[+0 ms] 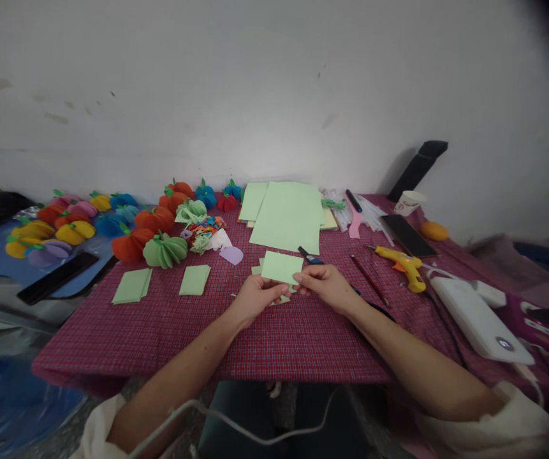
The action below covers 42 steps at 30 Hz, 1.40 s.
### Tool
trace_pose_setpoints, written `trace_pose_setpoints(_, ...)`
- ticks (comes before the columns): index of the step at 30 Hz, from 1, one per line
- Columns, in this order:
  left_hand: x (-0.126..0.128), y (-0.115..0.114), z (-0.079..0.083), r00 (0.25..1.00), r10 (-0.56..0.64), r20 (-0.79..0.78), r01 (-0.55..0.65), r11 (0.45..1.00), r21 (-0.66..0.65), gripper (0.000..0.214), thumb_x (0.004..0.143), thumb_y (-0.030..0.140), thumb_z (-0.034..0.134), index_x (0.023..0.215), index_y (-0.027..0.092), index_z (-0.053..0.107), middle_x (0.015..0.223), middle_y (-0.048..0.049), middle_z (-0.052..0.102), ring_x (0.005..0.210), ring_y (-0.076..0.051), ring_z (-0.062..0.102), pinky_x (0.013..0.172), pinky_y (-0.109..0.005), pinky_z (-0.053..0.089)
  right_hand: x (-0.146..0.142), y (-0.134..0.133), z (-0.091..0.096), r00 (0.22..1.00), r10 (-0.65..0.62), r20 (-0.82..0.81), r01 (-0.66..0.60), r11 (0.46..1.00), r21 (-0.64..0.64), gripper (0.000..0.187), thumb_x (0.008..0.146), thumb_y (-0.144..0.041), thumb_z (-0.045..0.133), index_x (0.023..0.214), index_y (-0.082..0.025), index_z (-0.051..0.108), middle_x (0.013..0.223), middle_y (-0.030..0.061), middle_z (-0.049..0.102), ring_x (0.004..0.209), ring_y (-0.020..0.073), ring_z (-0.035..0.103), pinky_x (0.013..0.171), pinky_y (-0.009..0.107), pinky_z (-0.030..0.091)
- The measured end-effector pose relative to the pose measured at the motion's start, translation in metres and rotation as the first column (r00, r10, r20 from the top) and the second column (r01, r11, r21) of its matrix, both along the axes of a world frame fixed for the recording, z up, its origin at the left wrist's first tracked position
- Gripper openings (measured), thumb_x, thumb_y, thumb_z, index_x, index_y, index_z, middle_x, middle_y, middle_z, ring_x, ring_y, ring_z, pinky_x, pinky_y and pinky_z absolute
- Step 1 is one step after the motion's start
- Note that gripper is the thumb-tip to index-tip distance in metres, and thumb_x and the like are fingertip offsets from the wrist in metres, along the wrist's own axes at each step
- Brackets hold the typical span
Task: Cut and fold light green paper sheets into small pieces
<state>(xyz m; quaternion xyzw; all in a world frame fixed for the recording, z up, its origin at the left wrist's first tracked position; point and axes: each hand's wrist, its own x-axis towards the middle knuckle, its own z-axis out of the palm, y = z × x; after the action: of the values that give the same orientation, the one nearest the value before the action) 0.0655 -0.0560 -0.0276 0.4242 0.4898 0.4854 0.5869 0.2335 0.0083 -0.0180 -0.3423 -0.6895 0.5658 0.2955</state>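
Between my two hands is a small light-green paper rectangle [282,266], raised a little above the table. My left hand [259,296] pinches its lower left edge. At the lower right corner, the thumb and fingers of my right hand [326,285] are closed on the same paper. More green pieces lie partly hidden beneath it. Scissors [308,256] with dark handles rest just behind my right hand, partly covered. To the left sit two stacks of cut green paper, a nearer stack [194,280] and a farther stack [132,286].
Large green sheets [291,213] lie at the back. Paper pumpkins [165,250] and scraps [207,229] crowd the left. On the right are a pencil [368,280], a yellow glue gun [401,264], a phone [409,234], a paper cup [409,203] and a white power bank [479,319] with cables.
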Motion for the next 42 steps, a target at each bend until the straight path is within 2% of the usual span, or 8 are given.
trace_pose_setpoints(9, 0.004, 0.000, -0.006, 0.999, -0.004, 0.049, 0.002, 0.999, 0.039, 0.025, 0.065, 0.032, 0.068, 0.081, 0.013, 0.067, 0.068, -0.0041, 0.066, 0.059, -0.010, 0.055, 0.052, -0.020, 0.038, -0.001, -0.003, 0.000, 0.997, -0.005, 0.080, -0.005, 0.992, 0.127, 0.030, 0.075, -0.041, 0.055, 0.061, -0.014, 0.059, 0.053, -0.0007, 0.054, 0.048, 0.0084, 0.044, 0.048, 0.021, 0.034)
trace_pose_setpoints(17, 0.007, -0.001, -0.001, 0.995, 0.091, 0.038, -0.092, 0.996, 0.006, 0.030, 0.063, 0.036, 0.069, 0.082, 0.012, 0.066, 0.065, -0.0037, 0.065, 0.054, -0.010, 0.054, 0.049, -0.019, 0.038, -0.005, -0.006, -0.003, 0.996, -0.029, 0.088, 0.008, 0.973, 0.231, 0.031, 0.076, -0.040, 0.053, 0.060, -0.015, 0.059, 0.053, -0.0010, 0.053, 0.049, 0.0085, 0.043, 0.047, 0.021, 0.032)
trace_pose_setpoints(20, 0.007, 0.000, -0.001, 0.994, 0.101, 0.051, -0.102, 0.995, 0.010, 0.028, 0.063, 0.034, 0.069, 0.080, 0.012, 0.066, 0.065, -0.0031, 0.065, 0.055, -0.010, 0.055, 0.050, -0.020, 0.038, -0.007, -0.007, -0.003, 0.998, -0.022, 0.066, 0.008, 0.980, 0.199, 0.029, 0.075, -0.039, 0.055, 0.061, -0.014, 0.060, 0.053, -0.0010, 0.053, 0.050, 0.0087, 0.043, 0.048, 0.022, 0.033)
trace_pose_setpoints(26, 0.007, 0.002, -0.009, 0.997, 0.074, -0.026, -0.070, 0.990, 0.119, 0.027, 0.063, 0.034, 0.069, 0.078, 0.012, 0.066, 0.063, -0.0026, 0.064, 0.057, -0.011, 0.055, 0.052, -0.021, 0.041, -0.012, -0.012, 0.003, 0.993, 0.038, -0.108, -0.035, 0.999, 0.023, 0.020, 0.070, -0.034, 0.062, 0.066, -0.015, 0.061, 0.059, -0.0019, 0.058, 0.055, 0.0092, 0.047, 0.055, 0.022, 0.037)
trace_pose_setpoints(32, 0.007, 0.006, -0.024, 0.995, 0.065, -0.074, -0.050, 0.979, 0.195, 0.025, 0.066, 0.034, 0.066, 0.079, 0.012, 0.066, 0.075, -0.0043, 0.067, 0.066, -0.015, 0.058, 0.063, -0.025, 0.045, -0.014, -0.012, -0.003, 0.981, -0.034, -0.191, 0.011, 0.993, -0.121, 0.021, 0.066, -0.035, 0.066, 0.069, -0.014, 0.064, 0.061, -0.0012, 0.060, 0.056, 0.0097, 0.047, 0.059, 0.024, 0.038)
trace_pose_setpoints(35, 0.006, 0.006, -0.025, 0.993, 0.063, -0.103, -0.041, 0.977, 0.208, 0.023, 0.067, 0.033, 0.065, 0.075, 0.012, 0.066, 0.073, -0.0037, 0.066, 0.066, -0.014, 0.057, 0.063, -0.025, 0.044, -0.013, -0.010, -0.003, 0.978, -0.069, -0.195, 0.044, 0.990, -0.134, 0.022, 0.065, -0.036, 0.066, 0.065, -0.014, 0.063, 0.058, -0.0022, 0.057, 0.056, 0.0097, 0.046, 0.059, 0.025, 0.037)
trace_pose_setpoints(38, 0.007, 0.006, -0.020, 0.990, 0.063, -0.128, -0.035, 0.977, 0.211, 0.021, 0.067, 0.032, 0.065, 0.069, 0.012, 0.065, 0.066, -0.0027, 0.064, 0.060, -0.013, 0.055, 0.058, -0.023, 0.043, -0.011, -0.008, -0.001, 0.978, -0.099, -0.181, 0.084, 0.993, -0.088, 0.024, 0.067, -0.037, 0.064, 0.059, -0.015, 0.061, 0.053, -0.0036, 0.051, 0.053, 0.0087, 0.043, 0.056, 0.024, 0.034)
trace_pose_setpoints(42, 0.007, 0.005, -0.015, 0.991, 0.068, -0.118, -0.043, 0.979, 0.201, 0.021, 0.066, 0.032, 0.066, 0.067, 0.012, 0.063, 0.063, -0.0019, 0.062, 0.054, -0.011, 0.051, 0.052, -0.022, 0.040, -0.007, -0.005, 0.001, 0.981, -0.066, -0.185, 0.062, 0.998, -0.028, 0.025, 0.071, -0.035, 0.061, 0.057, -0.015, 0.060, 0.054, -0.0030, 0.049, 0.055, 0.0085, 0.042, 0.056, 0.023, 0.033)
